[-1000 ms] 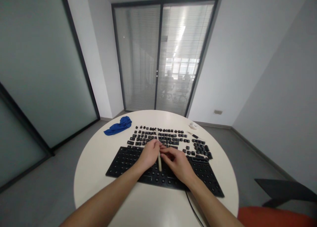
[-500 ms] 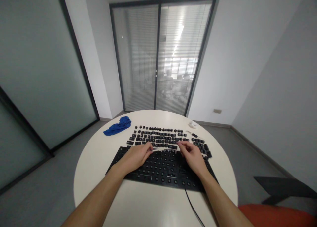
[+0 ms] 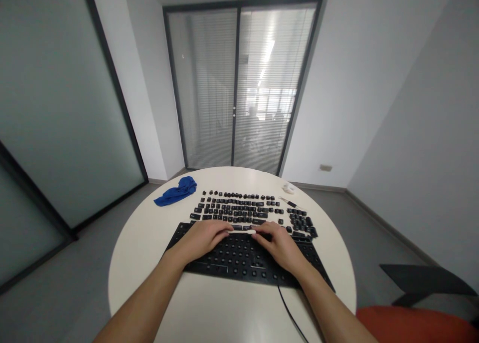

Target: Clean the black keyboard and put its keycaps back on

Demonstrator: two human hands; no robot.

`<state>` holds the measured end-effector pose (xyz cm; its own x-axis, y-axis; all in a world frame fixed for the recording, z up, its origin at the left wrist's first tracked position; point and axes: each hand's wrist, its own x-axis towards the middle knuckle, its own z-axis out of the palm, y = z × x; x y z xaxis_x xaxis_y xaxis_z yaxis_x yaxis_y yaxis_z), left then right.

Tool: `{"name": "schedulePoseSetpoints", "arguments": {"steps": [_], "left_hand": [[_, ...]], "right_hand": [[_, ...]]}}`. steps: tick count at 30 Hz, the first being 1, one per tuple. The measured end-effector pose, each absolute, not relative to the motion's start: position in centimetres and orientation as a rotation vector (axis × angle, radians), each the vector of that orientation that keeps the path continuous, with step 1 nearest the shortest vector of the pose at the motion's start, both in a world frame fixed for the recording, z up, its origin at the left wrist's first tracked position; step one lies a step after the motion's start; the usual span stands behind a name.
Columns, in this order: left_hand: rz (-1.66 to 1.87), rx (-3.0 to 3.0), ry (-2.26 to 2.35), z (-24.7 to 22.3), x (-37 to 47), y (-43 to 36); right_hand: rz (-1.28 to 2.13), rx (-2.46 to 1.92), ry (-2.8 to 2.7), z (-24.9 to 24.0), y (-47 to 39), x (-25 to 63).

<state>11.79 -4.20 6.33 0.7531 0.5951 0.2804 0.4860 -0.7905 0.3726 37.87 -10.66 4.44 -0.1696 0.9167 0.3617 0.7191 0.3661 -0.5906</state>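
A white cotton swab (image 3: 239, 231) lies level above the keyboard's far edge, one end in the pinched fingers of my left hand (image 3: 205, 237). My right hand (image 3: 279, 246) has its thumb and fingers closed at the swab's thicker white tip. Beneath both hands is a black keyboard (image 3: 239, 265) with its keycaps off and the bare switches showing. My forearms and hands cover parts of its left and right sides. Loose black keycaps (image 3: 239, 208) stand in rows just beyond the keyboard.
A blue cloth (image 3: 175, 192) lies at the table's far left. At the far right are a small white item (image 3: 288, 189) and a thin tool with a dark handle (image 3: 292, 204). The keyboard cable (image 3: 290, 313) runs toward me across the round white table (image 3: 138, 263). A red chair (image 3: 411, 325) stands at right.
My right hand has moved left and closed on the swab's tip; before, it was apart from it. The left hand still grips the other end. The view has shifted slightly.
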Motion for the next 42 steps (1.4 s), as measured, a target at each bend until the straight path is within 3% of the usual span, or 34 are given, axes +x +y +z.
{"name": "schedulePoseSetpoints", "arguments": {"steps": [15, 23, 28, 42], "left_hand": [[0.301, 2.280, 0.680, 6.1, 10.1, -3.2], [0.448, 2.446, 0.734, 6.4, 10.1, -3.1], [0.359, 2.329, 0.698, 6.2, 10.0, -3.2], [0.323, 2.318, 0.784, 6.8, 10.1, -3.5]], "right_hand": [[0.446, -1.509, -1.862, 4.1, -10.6, 38.1], [0.540, -1.474, -1.805, 4.6, -10.4, 38.4], [0.449, -1.498, -1.775, 4.8, -10.6, 40.3], [0.565, -1.459, -2.183, 5.2, -12.8, 39.8]]}}
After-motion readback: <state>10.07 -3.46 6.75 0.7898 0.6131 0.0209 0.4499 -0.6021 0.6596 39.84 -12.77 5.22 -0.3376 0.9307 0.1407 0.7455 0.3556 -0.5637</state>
